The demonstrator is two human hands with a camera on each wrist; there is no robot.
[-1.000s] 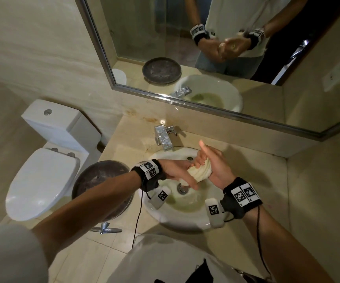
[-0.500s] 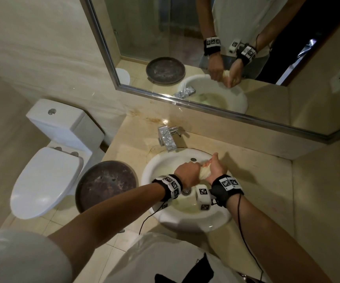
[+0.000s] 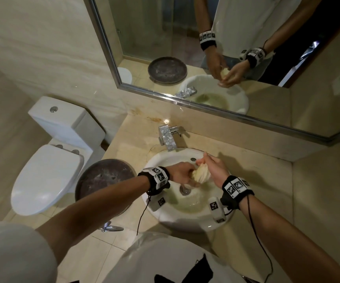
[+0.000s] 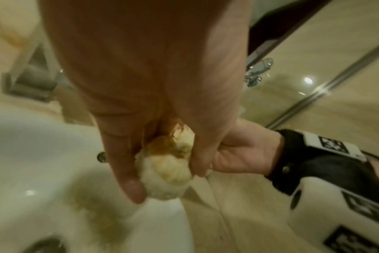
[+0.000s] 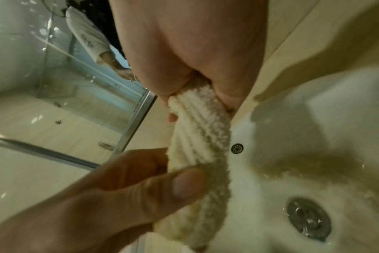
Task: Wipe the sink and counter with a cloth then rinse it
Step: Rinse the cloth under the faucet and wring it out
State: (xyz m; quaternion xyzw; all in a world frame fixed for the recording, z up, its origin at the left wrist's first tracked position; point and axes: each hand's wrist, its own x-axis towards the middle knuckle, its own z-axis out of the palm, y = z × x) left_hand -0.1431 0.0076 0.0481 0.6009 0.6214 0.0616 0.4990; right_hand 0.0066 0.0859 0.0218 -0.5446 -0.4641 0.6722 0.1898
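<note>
A cream ribbed cloth [image 3: 201,174] is twisted into a tight roll above the white sink [image 3: 165,213]. My left hand [image 3: 182,174] grips its lower end, and my right hand [image 3: 213,167] grips its upper end. In the right wrist view the cloth [image 5: 200,137] runs as a twisted rope from my right fingers down to my left thumb [image 5: 184,184]. From the left wrist the cloth [image 4: 167,169] shows as a bunched ball between my fingers. The drain [image 3: 185,189] lies just below the cloth. Yellowish water sits in the bowl.
The chrome faucet [image 3: 167,137] stands behind the basin on the beige counter [image 3: 267,180]. A dark round bin lid [image 3: 103,178] is left of the sink, a white toilet [image 3: 46,176] beyond it. A mirror [image 3: 206,48] covers the back wall.
Both hands closed together on the cloth half a second ago and have now turned apart, with the right hand rotated and raised so the twisted roll shows again.
</note>
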